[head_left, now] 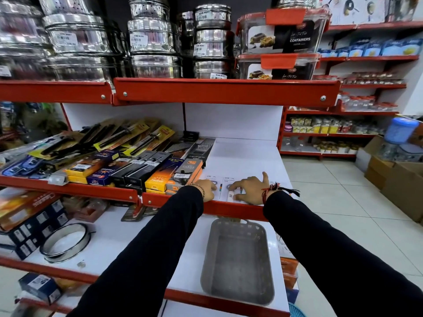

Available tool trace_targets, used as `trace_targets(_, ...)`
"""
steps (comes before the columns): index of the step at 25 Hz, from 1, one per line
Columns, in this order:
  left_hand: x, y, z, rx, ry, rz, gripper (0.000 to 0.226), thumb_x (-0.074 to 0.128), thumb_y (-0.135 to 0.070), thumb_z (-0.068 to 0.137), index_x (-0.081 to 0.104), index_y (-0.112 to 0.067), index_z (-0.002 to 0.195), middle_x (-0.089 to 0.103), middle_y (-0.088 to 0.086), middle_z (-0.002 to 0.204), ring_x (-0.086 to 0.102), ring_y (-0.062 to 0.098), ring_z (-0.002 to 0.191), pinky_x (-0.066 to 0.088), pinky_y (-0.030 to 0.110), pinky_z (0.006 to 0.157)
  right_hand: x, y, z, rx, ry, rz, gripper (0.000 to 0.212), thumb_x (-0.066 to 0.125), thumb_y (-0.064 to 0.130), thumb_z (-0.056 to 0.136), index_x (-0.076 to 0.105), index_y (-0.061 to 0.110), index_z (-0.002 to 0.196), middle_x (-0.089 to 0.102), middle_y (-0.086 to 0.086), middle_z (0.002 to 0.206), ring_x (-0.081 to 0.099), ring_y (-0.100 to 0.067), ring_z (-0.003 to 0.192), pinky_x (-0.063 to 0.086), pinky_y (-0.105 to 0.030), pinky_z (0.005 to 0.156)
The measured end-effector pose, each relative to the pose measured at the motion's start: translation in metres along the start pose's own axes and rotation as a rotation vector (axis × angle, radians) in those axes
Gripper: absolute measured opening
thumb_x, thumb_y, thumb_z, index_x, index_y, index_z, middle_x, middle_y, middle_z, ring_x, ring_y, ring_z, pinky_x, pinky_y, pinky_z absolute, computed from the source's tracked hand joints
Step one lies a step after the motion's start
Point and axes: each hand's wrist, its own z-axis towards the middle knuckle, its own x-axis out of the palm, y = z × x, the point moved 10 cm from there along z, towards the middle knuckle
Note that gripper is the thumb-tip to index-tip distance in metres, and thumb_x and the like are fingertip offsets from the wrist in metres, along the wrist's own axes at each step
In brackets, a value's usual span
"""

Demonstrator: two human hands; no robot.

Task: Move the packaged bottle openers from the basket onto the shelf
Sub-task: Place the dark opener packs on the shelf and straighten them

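Observation:
Two white-carded packaged bottle openers lie side by side at the front of the middle shelf [242, 154]. My left hand [207, 188] rests on the left package [217, 183], fingers bent over it. On the right package [231, 193] lies my right hand [248, 187], fingers spread and pressing down, thumb raised. The grey plastic basket [238, 291] sits on the lower shelf below my arms, and I see nothing inside it.
Boxed lighters and graters [160, 170] crowd the shelf just left of my hands. Steel tins and food containers [281, 37] fill the shelf above. A metal ring [66, 242] lies on the lower shelf. Cardboard boxes [393, 179] stand on the tiled floor at right.

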Motion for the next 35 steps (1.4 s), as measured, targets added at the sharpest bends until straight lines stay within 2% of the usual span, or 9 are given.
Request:
trace_targets(4, -0.012, -0.017, -0.004, 0.048, -0.072, -0.065, 0.049, 0.042, -0.011, 0.097, 0.044, -0.014, 0.147, 0.039, 0.007, 0.156, 0.038, 0.024, 0.144, 0.031, 0.031, 0.119, -0.023, -0.032, -0.019, 0.075, -0.105, 0.054, 0.047, 0.045, 0.053, 0.095, 0.045, 0.041, 0.141, 0.053, 0.004, 0.147, 0.04, -0.024, 0.142, -0.004, -0.065, 0.116)
trace_targets(7, -0.015, -0.047, -0.003, 0.143, -0.09, -0.101, 0.047, 0.047, -0.017, 0.099, 0.045, -0.014, 0.145, 0.04, 0.007, 0.155, 0.039, 0.025, 0.142, 0.033, 0.033, 0.118, -0.028, -0.071, -0.034, 0.156, -0.105, 0.01, 0.042, 0.042, 0.052, 0.097, 0.045, 0.045, 0.138, 0.051, 0.008, 0.148, 0.04, -0.023, 0.142, 0.0, -0.067, 0.115)
trace_targets(11, -0.001, -0.098, 0.001, 0.265, 0.005, -0.064, 0.055, 0.048, -0.006, 0.094, 0.044, -0.02, 0.146, 0.036, 0.005, 0.158, 0.04, 0.026, 0.142, 0.035, 0.031, 0.112, -0.027, -0.115, -0.059, 0.26, -0.065, -0.014, 0.04, 0.036, 0.037, 0.1, 0.043, 0.048, 0.138, 0.045, 0.01, 0.153, 0.034, -0.023, 0.146, -0.002, -0.068, 0.115)
trace_targets(13, 0.01, -0.116, 0.004, 0.288, 0.066, 0.001, 0.058, 0.053, -0.007, 0.092, 0.044, -0.022, 0.147, 0.035, 0.004, 0.158, 0.038, 0.027, 0.142, 0.036, 0.033, 0.111, -0.022, -0.128, -0.069, 0.282, -0.021, -0.025, 0.042, 0.038, 0.035, 0.1, 0.042, 0.048, 0.14, 0.041, 0.01, 0.155, 0.029, -0.025, 0.148, -0.002, -0.069, 0.115)
trace_targets(18, 0.025, -0.119, 0.018, 0.266, 0.163, 0.032, 0.061, 0.067, -0.018, 0.086, 0.048, -0.025, 0.144, 0.04, -0.002, 0.156, 0.04, 0.022, 0.142, 0.033, 0.039, 0.118, -0.003, -0.138, -0.078, 0.279, 0.071, -0.002, 0.046, 0.046, 0.042, 0.095, 0.039, 0.054, 0.139, 0.041, 0.012, 0.155, 0.027, -0.026, 0.149, -0.001, -0.069, 0.114)
trace_targets(21, 0.023, -0.12, 0.021, 0.274, 0.156, 0.01, 0.058, 0.072, -0.021, 0.084, 0.054, -0.022, 0.14, 0.043, -0.002, 0.154, 0.043, 0.021, 0.14, 0.034, 0.037, 0.117, 0.003, -0.14, -0.076, 0.27, 0.085, 0.016, 0.048, 0.047, 0.046, 0.093, 0.039, 0.052, 0.14, 0.043, 0.012, 0.154, 0.034, -0.024, 0.145, 0.003, -0.067, 0.113)
trace_targets(25, 0.021, -0.126, 0.02, 0.297, 0.112, -0.013, 0.058, 0.073, -0.024, 0.084, 0.055, -0.017, 0.139, 0.048, 0.001, 0.15, 0.045, 0.023, 0.138, 0.034, 0.038, 0.114, 0.004, -0.142, -0.068, 0.269, 0.077, 0.061, 0.045, 0.046, 0.049, 0.094, 0.041, 0.049, 0.139, 0.046, 0.014, 0.151, 0.044, -0.02, 0.14, 0.001, -0.065, 0.114)
trace_targets(35, 0.02, -0.121, 0.013, 0.302, 0.135, -0.039, 0.052, 0.07, -0.023, 0.087, 0.058, -0.018, 0.137, 0.048, -0.001, 0.151, 0.046, 0.024, 0.137, 0.036, 0.038, 0.114, 0.004, -0.139, -0.064, 0.237, 0.089, 0.077, 0.048, 0.048, 0.057, 0.09, 0.043, 0.049, 0.137, 0.046, 0.019, 0.15, 0.043, -0.019, 0.141, -0.002, -0.068, 0.114)
